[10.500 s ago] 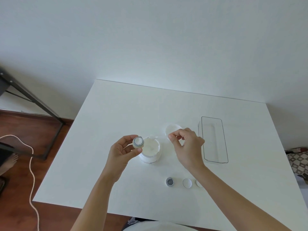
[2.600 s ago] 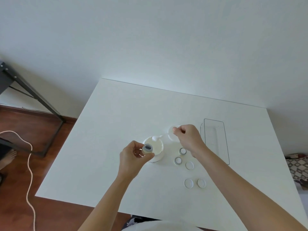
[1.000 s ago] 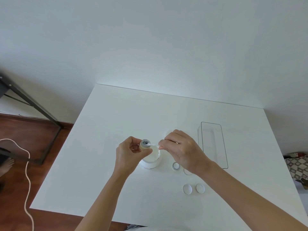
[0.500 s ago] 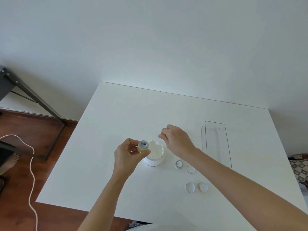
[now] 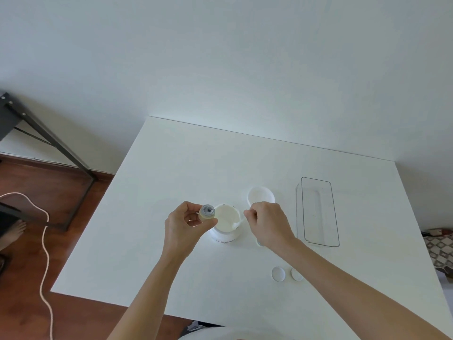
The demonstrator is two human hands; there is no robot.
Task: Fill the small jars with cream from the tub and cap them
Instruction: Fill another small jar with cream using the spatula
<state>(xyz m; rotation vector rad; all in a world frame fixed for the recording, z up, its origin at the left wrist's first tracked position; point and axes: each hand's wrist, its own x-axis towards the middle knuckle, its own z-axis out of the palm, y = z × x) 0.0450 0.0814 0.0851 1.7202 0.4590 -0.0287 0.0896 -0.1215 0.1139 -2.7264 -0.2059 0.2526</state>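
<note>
On white table [image 5: 171, 180], mid-scene: open cream tub [image 5: 226, 225], its lid [image 5: 261, 196] just beyond to right. Left hand [image 5: 182, 225] pinches small jar [image 5: 207, 213] between thumb and fingers, mouth tilted toward camera, held over tub's left rim; contents hard to read, maybe some white. Right hand [image 5: 268, 224] curled round thin white spatula [image 5: 239, 224], tip in cream; most of handle hidden in fist. Something small peeks under right wrist, can't tell what. Two white caps [image 5: 278, 274] nearer, right one partly cut by forearm. Clear bin [image 5: 318, 212] far right.

Jar [image 5: 260, 242] mostly behind right wrist
</note>
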